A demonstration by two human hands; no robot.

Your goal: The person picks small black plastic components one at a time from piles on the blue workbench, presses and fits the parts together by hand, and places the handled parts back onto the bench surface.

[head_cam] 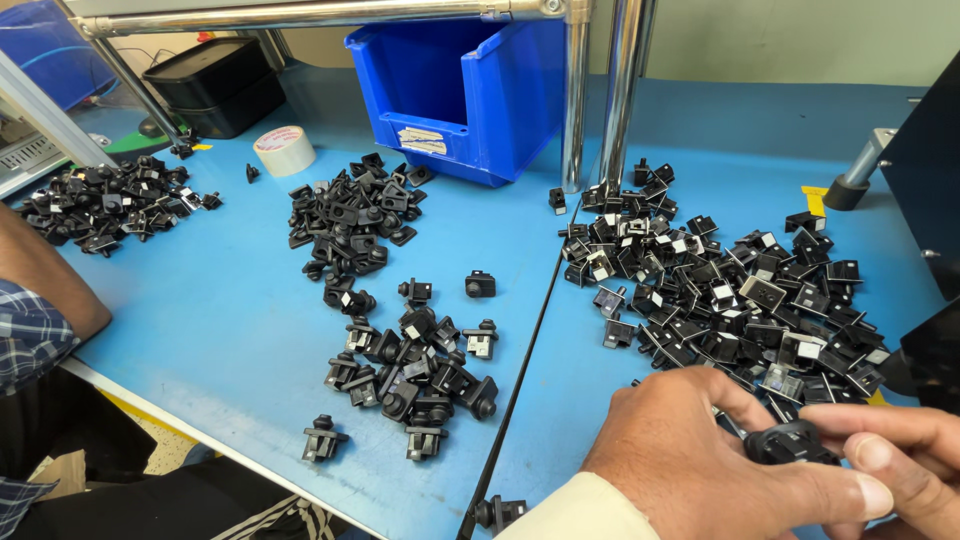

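Note:
My left hand [700, 465], with a white cuff, sits at the bottom right and pinches a small black plastic part [790, 443] between thumb and fingers. My right hand [900, 455] comes in from the right edge, and its fingertips grip the same part from the other side. Just above both hands lies a large heap of black parts with silver faces [720, 290]. A smaller heap of assembled black parts [410, 370] lies to the left of my hands on the blue table [230, 320].
More black pieces lie in a pile [350, 220] further back and another [110, 200] at far left. A blue bin [470, 90], tape roll [284, 150], black tray [215, 85] and metal posts [575, 100] stand behind. Another person's forearm [40, 290] rests at left. Black equipment [930, 170] is at right.

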